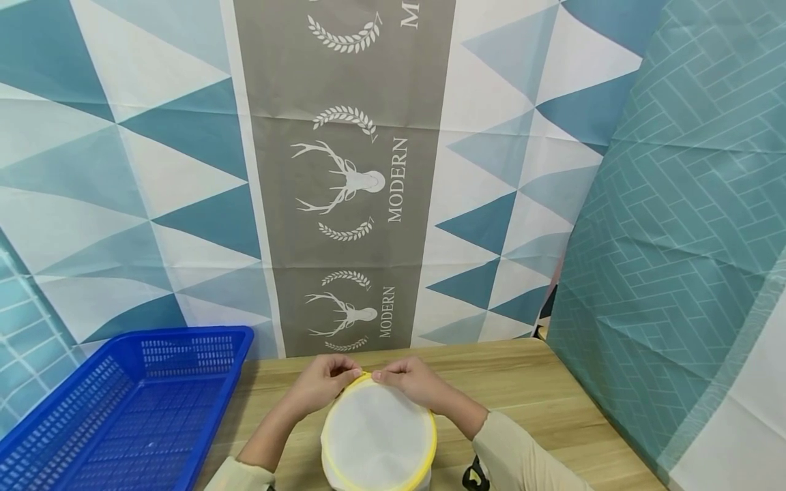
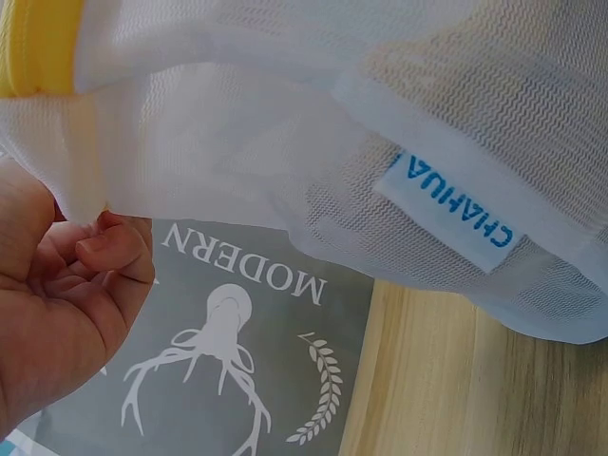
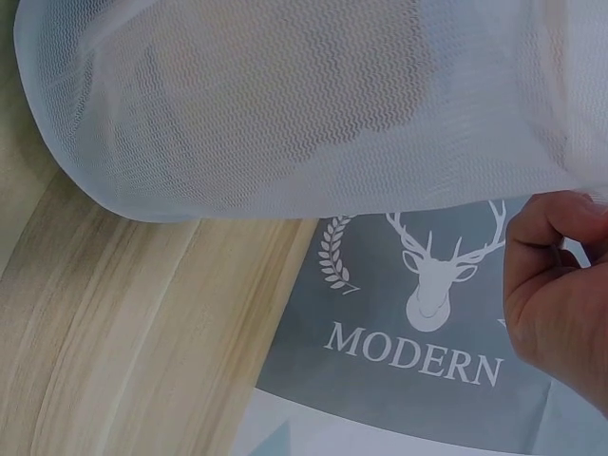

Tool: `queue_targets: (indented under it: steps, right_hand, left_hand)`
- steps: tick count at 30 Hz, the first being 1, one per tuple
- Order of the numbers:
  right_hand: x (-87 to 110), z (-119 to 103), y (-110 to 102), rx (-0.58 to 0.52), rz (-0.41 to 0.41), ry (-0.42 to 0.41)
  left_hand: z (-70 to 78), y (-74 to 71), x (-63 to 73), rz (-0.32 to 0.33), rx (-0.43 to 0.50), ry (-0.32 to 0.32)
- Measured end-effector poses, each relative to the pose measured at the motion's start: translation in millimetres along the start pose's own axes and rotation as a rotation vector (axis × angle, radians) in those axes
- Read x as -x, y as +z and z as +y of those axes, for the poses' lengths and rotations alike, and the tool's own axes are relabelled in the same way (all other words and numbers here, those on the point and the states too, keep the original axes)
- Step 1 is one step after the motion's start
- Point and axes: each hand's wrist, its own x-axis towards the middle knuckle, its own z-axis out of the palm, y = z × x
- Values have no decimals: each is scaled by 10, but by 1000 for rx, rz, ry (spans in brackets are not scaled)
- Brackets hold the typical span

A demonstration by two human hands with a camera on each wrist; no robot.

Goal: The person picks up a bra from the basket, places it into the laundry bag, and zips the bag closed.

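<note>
A round white mesh laundry bag (image 1: 377, 436) with a yellow trim around its top faces me in the head view. My left hand (image 1: 325, 383) pinches the far edge of the trim between thumb and fingers. Close beside it, my right hand (image 1: 413, 383) grips the same edge with its thumb on top. From the left wrist, the bag's mesh side (image 2: 237, 142) hangs down, with a white label (image 2: 451, 211) reading CHAHUA in blue. The left fingers (image 2: 109, 252) are curled at the cloth. In the right wrist view, the right hand (image 3: 560, 275) holds the bag's edge, its fingertips partly out of frame.
A blue plastic basket (image 1: 230, 382) with perforated walls stands to the left on the wooden table (image 1: 522, 389). Behind the table hangs a patterned cloth (image 1: 344, 245) with deer heads and triangles. A teal sheet (image 1: 681, 239) hangs along the right side.
</note>
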Motion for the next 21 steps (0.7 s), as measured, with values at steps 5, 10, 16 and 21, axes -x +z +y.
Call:
queue_targets:
  steps: [5, 10, 16, 21]
  right_hand:
    - [-13, 8, -4, 0, 1, 2]
    - [-19, 13, -2, 4, 5, 0]
    - [0, 2, -3, 3, 1, 11]
    - [3, -26, -20, 29, -21, 25]
  left_hand:
    - [1, -3, -4, -6, 10, 1]
    - [1, -2, 1, -2, 8, 1]
    - [-1, 7, -5, -8, 10, 16]
    - [11, 9, -9, -15, 5, 30]
